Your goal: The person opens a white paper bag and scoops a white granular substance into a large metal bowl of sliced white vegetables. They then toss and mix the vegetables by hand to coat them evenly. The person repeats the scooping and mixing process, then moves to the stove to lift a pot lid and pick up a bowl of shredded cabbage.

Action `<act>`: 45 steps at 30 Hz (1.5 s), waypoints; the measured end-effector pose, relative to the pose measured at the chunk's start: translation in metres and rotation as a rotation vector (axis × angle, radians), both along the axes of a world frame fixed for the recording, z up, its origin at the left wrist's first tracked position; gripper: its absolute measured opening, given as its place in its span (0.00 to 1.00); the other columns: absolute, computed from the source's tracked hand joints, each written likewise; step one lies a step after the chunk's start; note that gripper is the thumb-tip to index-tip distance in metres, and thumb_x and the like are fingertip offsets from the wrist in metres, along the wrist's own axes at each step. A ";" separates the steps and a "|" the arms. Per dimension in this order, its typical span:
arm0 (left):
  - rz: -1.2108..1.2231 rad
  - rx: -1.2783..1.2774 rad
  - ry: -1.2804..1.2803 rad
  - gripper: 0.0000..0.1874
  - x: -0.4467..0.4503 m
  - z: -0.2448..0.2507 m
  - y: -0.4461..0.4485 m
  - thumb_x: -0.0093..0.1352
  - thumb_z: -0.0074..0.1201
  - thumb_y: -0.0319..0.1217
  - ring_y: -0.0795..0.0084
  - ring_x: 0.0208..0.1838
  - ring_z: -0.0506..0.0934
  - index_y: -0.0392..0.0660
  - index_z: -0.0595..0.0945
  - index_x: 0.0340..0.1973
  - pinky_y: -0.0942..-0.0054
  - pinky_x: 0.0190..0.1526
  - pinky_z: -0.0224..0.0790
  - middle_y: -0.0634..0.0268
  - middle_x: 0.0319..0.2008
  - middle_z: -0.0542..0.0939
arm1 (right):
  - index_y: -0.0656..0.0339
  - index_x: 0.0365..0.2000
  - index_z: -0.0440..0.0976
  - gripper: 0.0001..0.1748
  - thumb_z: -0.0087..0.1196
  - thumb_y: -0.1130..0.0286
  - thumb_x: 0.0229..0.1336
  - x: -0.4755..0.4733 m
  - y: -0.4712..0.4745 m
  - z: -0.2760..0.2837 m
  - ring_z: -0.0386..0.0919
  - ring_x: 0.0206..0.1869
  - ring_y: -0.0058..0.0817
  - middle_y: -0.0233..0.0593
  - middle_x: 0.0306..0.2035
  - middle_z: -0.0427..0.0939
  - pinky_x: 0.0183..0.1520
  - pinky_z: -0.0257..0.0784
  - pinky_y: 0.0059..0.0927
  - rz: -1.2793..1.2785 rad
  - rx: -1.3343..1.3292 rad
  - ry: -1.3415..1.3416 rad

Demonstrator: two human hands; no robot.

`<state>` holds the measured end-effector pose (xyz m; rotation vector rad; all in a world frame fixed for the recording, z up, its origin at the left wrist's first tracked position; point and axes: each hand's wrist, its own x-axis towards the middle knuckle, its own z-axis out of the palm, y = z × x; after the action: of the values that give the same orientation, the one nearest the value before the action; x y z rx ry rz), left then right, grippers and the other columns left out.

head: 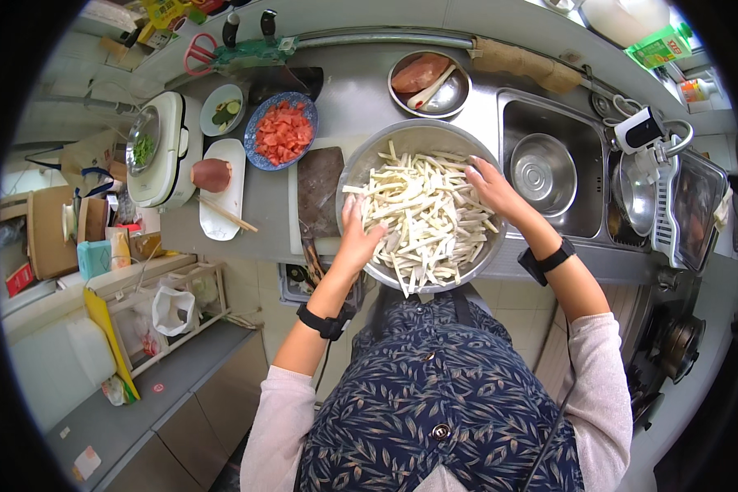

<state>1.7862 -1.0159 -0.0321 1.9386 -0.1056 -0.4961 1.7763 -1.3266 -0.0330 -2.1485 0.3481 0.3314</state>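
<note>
A large steel basin (352, 144) full of pale vegetable strips (427, 215) is in front of me, at the counter's front edge. The strips look dusted with white powder. My left hand (360, 237) reaches over the basin's left side, thumb and fingers apart, touching the strips; a few lie across its fingers. On the opposite side, my right hand (489, 187) has its fingertips down among the strips, partly hidden. Neither hand clearly closes on anything. Left of the basin, a dark-bladed cleaver (320, 190) lies on a white cutting board (294, 212).
At left are a blue patterned bowl (253, 150) of diced tomato, a white plate (221, 212) with chopsticks (227, 213), and a white appliance (175, 144). A steel bowl (461, 101) holds raw meat (419, 72) and a spoon (432, 89). The sink (590, 203) lies right.
</note>
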 end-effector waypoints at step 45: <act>0.233 -0.710 0.836 0.52 0.027 -0.042 -0.031 0.67 0.55 0.54 0.58 0.72 0.57 0.47 0.40 0.73 0.61 0.66 0.56 0.56 0.72 0.54 | 0.65 0.64 0.58 0.37 0.39 0.45 0.69 0.029 0.026 -0.026 0.65 0.64 0.33 0.47 0.63 0.66 0.67 0.58 0.33 -0.306 0.830 0.433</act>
<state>1.8133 -1.0470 -0.0743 0.9347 0.4244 -0.9223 1.8048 -1.3004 -0.0590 -1.1816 0.6428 0.6342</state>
